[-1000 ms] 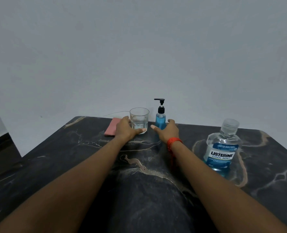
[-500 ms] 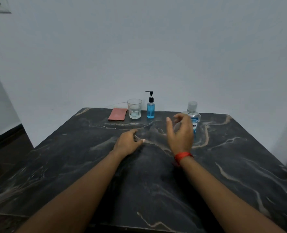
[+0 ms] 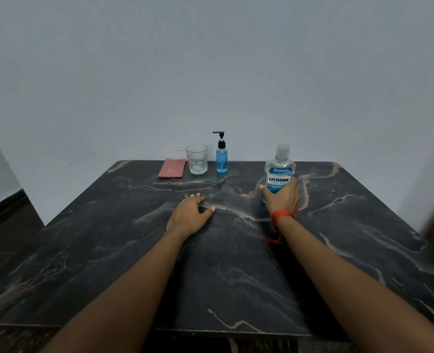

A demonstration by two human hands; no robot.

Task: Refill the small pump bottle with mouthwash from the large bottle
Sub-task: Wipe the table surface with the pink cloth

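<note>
Two bottles stand upright on the dark marble table [image 3: 109, 250], along with one glass and one cloth. The large mouthwash bottle [image 3: 279, 171], clear with a blue label and a clear cap on top, stands right of centre toward the far half of the table, with blue liquid showing low in it. The right hand [image 3: 282, 200] is wrapped around its lower part, thumb on the left side and the other fingers curled round the right side, so the bottom of the bottle is hidden behind the hand; whether the bottle rests on the table or is just lifted cannot be told. One red thread band [image 3: 282, 216] circles the right wrist, with a loose end hanging down. The small pump bottle [image 3: 221, 160], filled with blue liquid and topped by a black pump, stands at the far edge of the table, well apart from the large bottle. Just to its left is the one clear glass [image 3: 197, 159], and left of that lies the one pink folded cloth [image 3: 172, 168], flat on the table. The left hand [image 3: 189, 217] lies palm down on the table near the middle, fingers loosely bent and holding nothing.
</note>
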